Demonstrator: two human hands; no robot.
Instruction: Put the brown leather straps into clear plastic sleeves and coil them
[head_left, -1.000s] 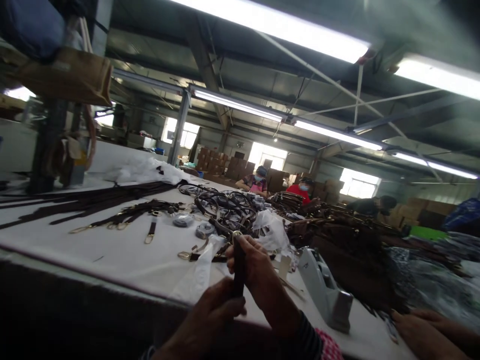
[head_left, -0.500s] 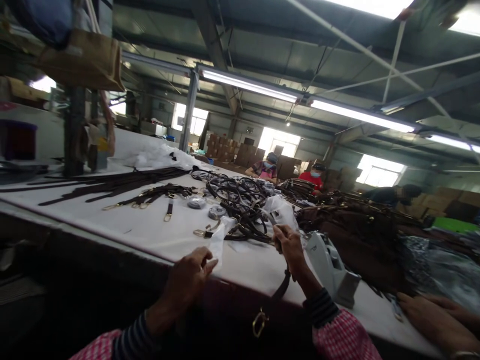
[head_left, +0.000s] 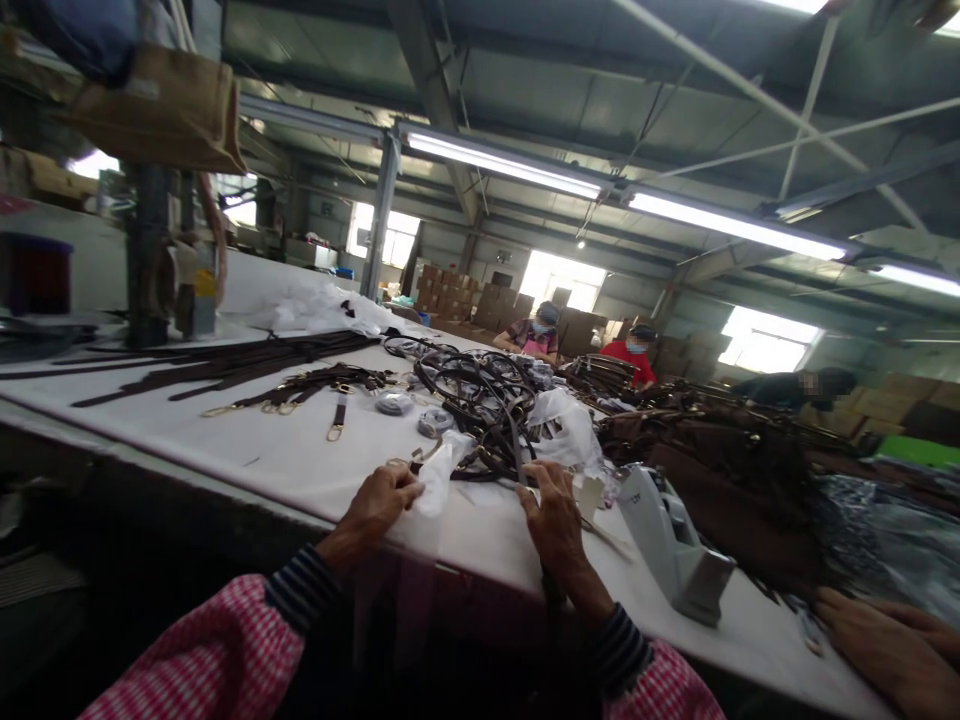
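My left hand (head_left: 379,505) is at the table's front edge, its fingers pinched on a thin, crumpled white plastic sleeve (head_left: 436,482). To its right, my right hand (head_left: 556,515) is closed on a dark brown strap (head_left: 519,450). The strap runs up toward a tangled pile of dark straps (head_left: 487,400), and a dark length hangs in shadow below the wrist. Behind my left hand lies a short strap with a gold clasp (head_left: 335,432), near two small clear-wrapped coils (head_left: 394,403).
A grey-white tape dispenser (head_left: 671,545) stands right of my right hand. Dark brown bags (head_left: 720,490) are heaped behind it. Another person's hands (head_left: 877,630) rest at the right edge. Long straps (head_left: 225,365) lie at left. Two people sit across the table.
My left hand has moved slightly up with the plastic sleeve. My right hand has shifted left and lower, and the gold clasp dangling beneath it is out of sight.
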